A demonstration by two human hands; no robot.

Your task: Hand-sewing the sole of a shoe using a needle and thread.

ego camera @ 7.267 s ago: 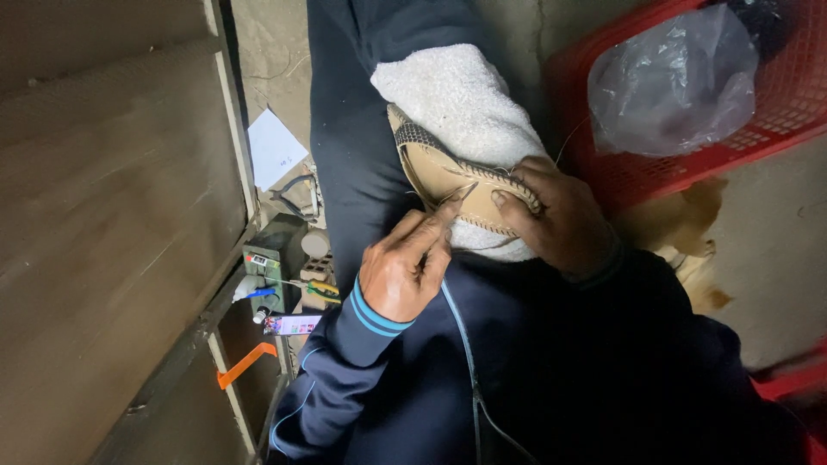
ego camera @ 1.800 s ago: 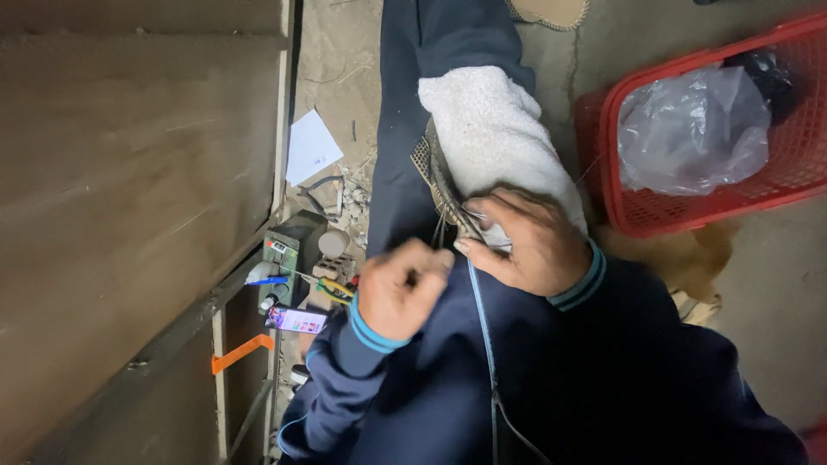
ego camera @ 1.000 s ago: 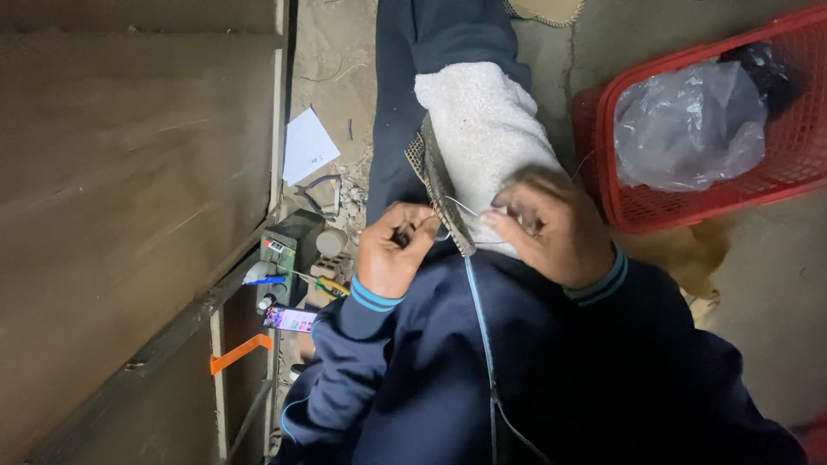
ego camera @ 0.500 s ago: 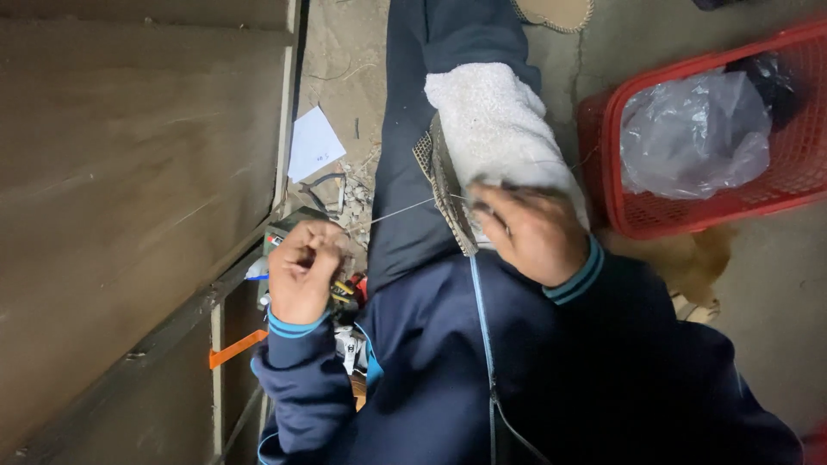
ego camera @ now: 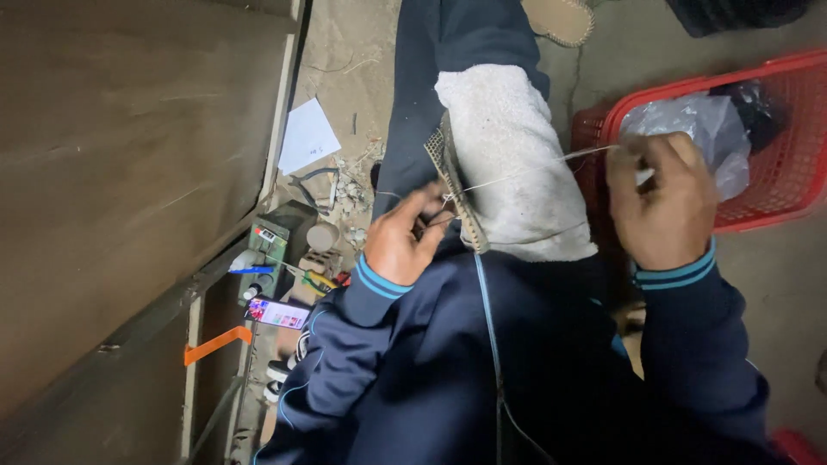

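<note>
White thread [ego camera: 525, 172] stretches between two hands: left [ego camera: 401, 241] grips one sole [ego camera: 455, 191], right [ego camera: 662, 202] pinches thread.

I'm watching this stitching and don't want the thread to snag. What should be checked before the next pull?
1. Left hand steadies the shoe sole: ok.
2. Right hand grips the thread: ok.
3. Thread taut, no visible tangle: ok.
4. Sole resting on the white fleece pad over the knee: ok.
5. Needle position: cannot tell.
6. Right hand clear of the red basket: not ok, it is right over it.
</note>
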